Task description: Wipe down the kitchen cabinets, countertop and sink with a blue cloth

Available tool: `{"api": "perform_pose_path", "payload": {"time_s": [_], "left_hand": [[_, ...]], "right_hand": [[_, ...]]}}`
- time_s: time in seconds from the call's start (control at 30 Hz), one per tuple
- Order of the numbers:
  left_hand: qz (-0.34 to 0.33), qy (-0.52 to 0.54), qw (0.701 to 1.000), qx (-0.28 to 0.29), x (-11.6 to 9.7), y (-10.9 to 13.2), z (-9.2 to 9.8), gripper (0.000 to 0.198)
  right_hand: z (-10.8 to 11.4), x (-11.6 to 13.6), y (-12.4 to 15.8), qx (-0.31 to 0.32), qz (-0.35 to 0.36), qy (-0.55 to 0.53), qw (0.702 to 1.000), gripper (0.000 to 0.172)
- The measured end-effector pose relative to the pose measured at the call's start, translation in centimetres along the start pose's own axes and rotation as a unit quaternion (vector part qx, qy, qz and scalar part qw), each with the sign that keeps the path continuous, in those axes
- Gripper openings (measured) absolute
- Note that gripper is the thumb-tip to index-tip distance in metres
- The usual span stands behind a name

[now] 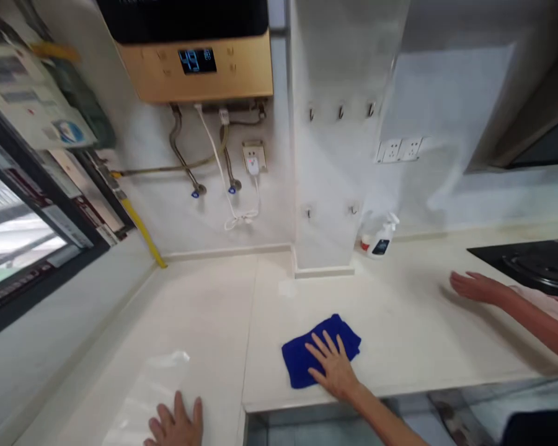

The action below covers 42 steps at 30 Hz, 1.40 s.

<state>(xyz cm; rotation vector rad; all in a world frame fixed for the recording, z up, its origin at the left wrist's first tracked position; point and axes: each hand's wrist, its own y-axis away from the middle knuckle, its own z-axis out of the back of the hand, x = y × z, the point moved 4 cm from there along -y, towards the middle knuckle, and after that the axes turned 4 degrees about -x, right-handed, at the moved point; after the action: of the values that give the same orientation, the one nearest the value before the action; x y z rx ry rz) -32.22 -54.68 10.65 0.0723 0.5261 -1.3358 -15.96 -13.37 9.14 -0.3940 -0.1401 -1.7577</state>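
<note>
A folded dark blue cloth (302,359) lies flat on the white countertop (214,310), near the front edge by the inner corner. My right hand (335,370) rests on its right part, palm down with the fingers spread over the fabric. At the lower left, my left hand (175,424) is over the left stretch of counter with nothing in it, its fingers apart; the picture's bottom edge cuts it off. Shiny reflections show on the surface above that hand.
Another person's hand (477,288) reaches in from the right, near a black stove (539,263). A white spray bottle (382,238) stands against the wall beside a jutting pillar (330,186). A gold water heater (199,68) hangs above, and a yellow pipe (144,232) meets the counter.
</note>
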Motion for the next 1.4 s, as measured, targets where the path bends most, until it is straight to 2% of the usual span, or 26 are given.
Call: {"api": "perform_pose_path", "payload": {"time_s": [0.07,0.13,0.2,0.27,0.37,0.47,0.57,0.67,0.8,0.9,1.0,1.07,1.13,1.23,1.33,1.4], "left_hand": [[-0.022,-0.033,0.999,0.016,0.3,0.4,-0.5,0.09],[-0.035,-0.051,0.998,0.019,0.1,1.1,-0.5,0.086],[-0.049,-0.065,0.997,0.008,-0.5,1.9,-0.1,0.08],[-0.069,-0.082,0.994,-0.013,-1.2,2.5,0.4,0.076],[-0.084,-0.105,0.99,-0.031,-1.6,3.0,0.7,0.071],[-0.078,-0.113,0.99,-0.027,-1.1,3.1,0.3,0.069],[-0.073,-0.105,0.992,-0.019,-0.1,3.2,-0.5,0.068],[-0.07,-0.088,0.993,-0.026,0.7,3.4,-1.4,0.068],[-0.057,-0.075,0.995,-0.044,1.0,3.5,-2.4,0.066],[-0.056,-0.075,0.994,-0.048,0.9,3.7,-2.4,0.064],[-0.063,-0.075,0.994,-0.044,0.7,4.0,-2.0,0.062],[-0.062,-0.07,0.995,-0.041,0.7,4.3,-1.8,0.062],[-0.059,-0.061,0.996,-0.041,0.8,4.5,-1.6,0.062],[-0.049,-0.051,0.997,-0.043,0.8,4.6,-1.6,0.057],[-0.049,-0.05,0.997,-0.043,0.8,4.8,-1.6,0.055],[-0.077,-0.059,0.995,-0.038,0.8,5.8,-1.4,0.059]], "right_hand": [[0.4,-2.6,1.3,-0.012,-0.013,0.064,0.998,0.062],[1.0,-4.7,2.5,-0.041,-0.064,0.124,0.989,0.06],[1.1,-5.6,3.1,-0.06,-0.096,0.176,0.978,0.059],[1.0,-5.5,2.6,-0.074,-0.114,0.213,0.968,0.06],[0.6,-4.4,-0.5,-0.095,-0.159,0.247,0.951,0.062],[-0.2,-2.7,-5.9,-0.088,-0.2,0.266,0.939,0.067],[-1.5,-0.2,-12.6,-0.065,-0.225,0.265,0.935,0.069],[-2.9,4.0,-19.4,-0.042,-0.22,0.234,0.946,0.07],[-4.9,11.8,-27.0,-0.013,-0.16,0.183,0.97,0.072],[-6.8,18.2,-29.4,0.015,-0.08,0.148,0.986,0.072],[-8.9,24.0,-27.8,0.047,0.024,0.131,0.99,0.07],[-10.1,26.8,-24.7,0.064,0.101,0.119,0.986,0.068],[-10.7,28.5,-21.0,0.079,0.17,0.1,0.977,0.068],[-10.7,28.9,-15.9,0.099,0.252,0.073,0.96,0.068],[-9.8,27.6,-12.6,0.096,0.294,0.066,0.949,0.065],[-9.2,26.2,-11.0,0.086,0.311,0.067,0.944,0.063]]}}
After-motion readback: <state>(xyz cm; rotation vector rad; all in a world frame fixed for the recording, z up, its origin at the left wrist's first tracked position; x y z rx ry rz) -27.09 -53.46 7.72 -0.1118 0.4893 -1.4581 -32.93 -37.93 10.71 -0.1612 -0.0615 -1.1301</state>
